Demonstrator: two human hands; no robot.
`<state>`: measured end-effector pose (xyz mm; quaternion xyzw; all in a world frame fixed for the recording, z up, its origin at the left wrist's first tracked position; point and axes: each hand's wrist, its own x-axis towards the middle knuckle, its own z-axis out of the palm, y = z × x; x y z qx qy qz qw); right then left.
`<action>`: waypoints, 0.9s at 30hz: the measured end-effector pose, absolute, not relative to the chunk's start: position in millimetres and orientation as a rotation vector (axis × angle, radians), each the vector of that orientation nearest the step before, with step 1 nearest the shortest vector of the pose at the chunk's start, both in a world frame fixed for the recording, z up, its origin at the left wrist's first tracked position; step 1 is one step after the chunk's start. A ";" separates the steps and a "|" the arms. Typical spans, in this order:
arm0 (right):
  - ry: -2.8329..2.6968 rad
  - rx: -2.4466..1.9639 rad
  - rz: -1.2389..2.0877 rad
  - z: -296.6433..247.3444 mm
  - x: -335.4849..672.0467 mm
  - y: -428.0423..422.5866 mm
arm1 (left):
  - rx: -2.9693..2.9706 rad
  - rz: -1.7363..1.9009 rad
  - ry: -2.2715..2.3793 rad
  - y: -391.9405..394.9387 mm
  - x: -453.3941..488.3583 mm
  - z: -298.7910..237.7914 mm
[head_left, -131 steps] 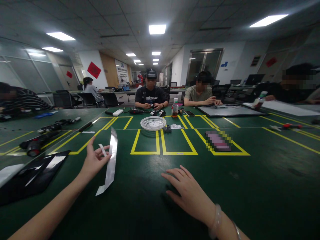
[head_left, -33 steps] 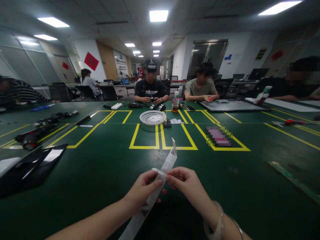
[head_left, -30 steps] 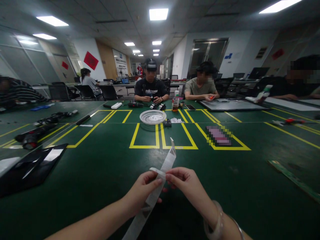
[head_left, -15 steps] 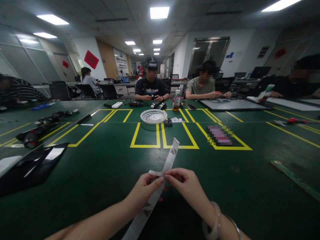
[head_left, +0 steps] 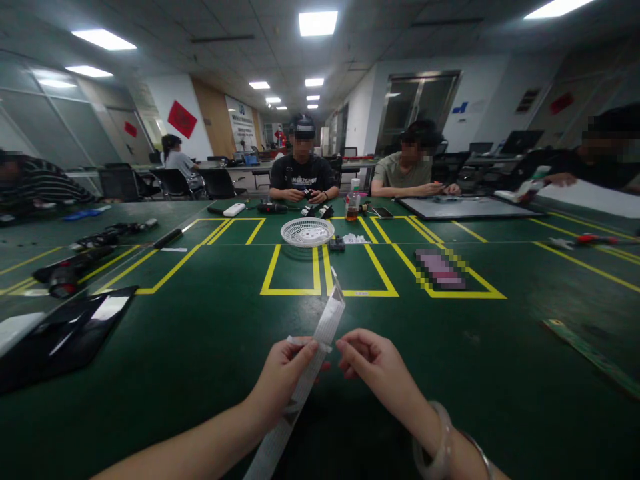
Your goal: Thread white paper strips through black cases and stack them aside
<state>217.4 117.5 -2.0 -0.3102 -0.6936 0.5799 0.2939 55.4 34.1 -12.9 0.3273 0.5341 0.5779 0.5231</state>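
Note:
A long whitish flat ribbon cable (head_left: 326,325) with fine lengthwise lines runs slantwise between my hands, its far end bent over and its near end leaving the bottom of the view. My left hand (head_left: 280,373) is closed on it, thumb on top. A short whitish strip (head_left: 300,341) lies crosswise under that thumb, sticking out on both sides; whether it is part of the cable I cannot tell. Just right of the cable and apart from it is my right hand (head_left: 375,367), its fingers loosely curled with gaps between them. Nothing shows in it.
A white round basket (head_left: 307,233) stands ahead on the green table, beside a small black block (head_left: 337,245). A pixelated phone-shaped thing (head_left: 440,269) lies to the right, a green board strip (head_left: 590,357) nearer. Black glossy sheet (head_left: 65,333) lies left. Several people sit around.
My right hand has let go of the short strip and moved slightly right. The cable's far end has tipped left and now shows a fold. At far right, a person has lifted a white sheet.

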 end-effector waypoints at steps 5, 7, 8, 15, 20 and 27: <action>-2.067 -0.805 1.275 -3.0 215.8 115.1 | 0.795 1.378 1.260 32.7 57.4 -10.3; -2.090 -0.806 1.214 -5.6 214.4 115.2 | 0.818 1.371 1.241 32.6 57.7 -11.1; -2.084 -0.804 1.219 -7.0 213.9 115.7 | 0.815 1.369 1.231 32.5 57.9 -11.8; -1.952 -0.754 1.531 -10.0 212.8 118.8 | 0.612 1.349 1.235 31.7 59.2 -19.9; -2.006 -0.763 1.408 -5.7 212.1 117.7 | 0.609 1.341 1.240 32.3 59.8 -17.0; -2.014 -0.740 1.365 -5.2 211.0 116.2 | 0.615 1.339 1.220 31.2 60.9 -14.1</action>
